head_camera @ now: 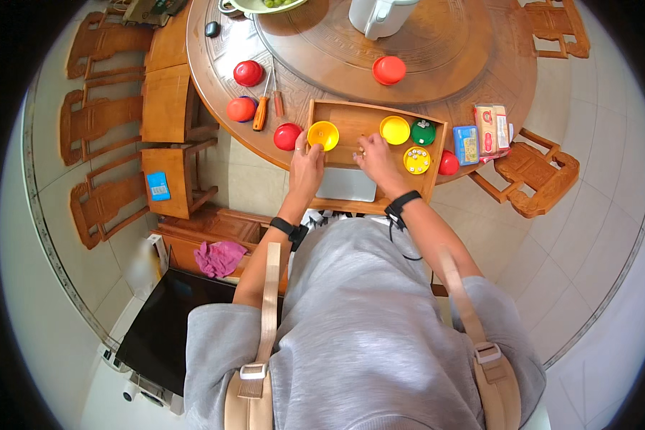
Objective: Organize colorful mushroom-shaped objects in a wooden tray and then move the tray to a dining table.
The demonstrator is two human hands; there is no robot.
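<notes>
My left hand [307,166] grips the rim of a yellow plastic cup [330,141], tilted so its inside shows; a small pale thing lies in it. My right hand [379,160] hovers over the wooden tray [349,115], fingers bent together. Tiny bits show at its fingertips, too small to make out. To its right stand another yellow cup [395,130], a green cup [423,138] with several white dice, and a yellow cup [416,167] with several dice spread inside. A grey flat panel [346,185] lies along the tray's near side, between my forearms.
Red cups [287,136] [248,73] [389,70] [449,163] stand around the tray. Two screwdrivers [260,114] [278,104] lie left. Right are a blue packet [466,145] and a larger food package [492,129]. A white jug [379,19] stands on the turntable [322,59].
</notes>
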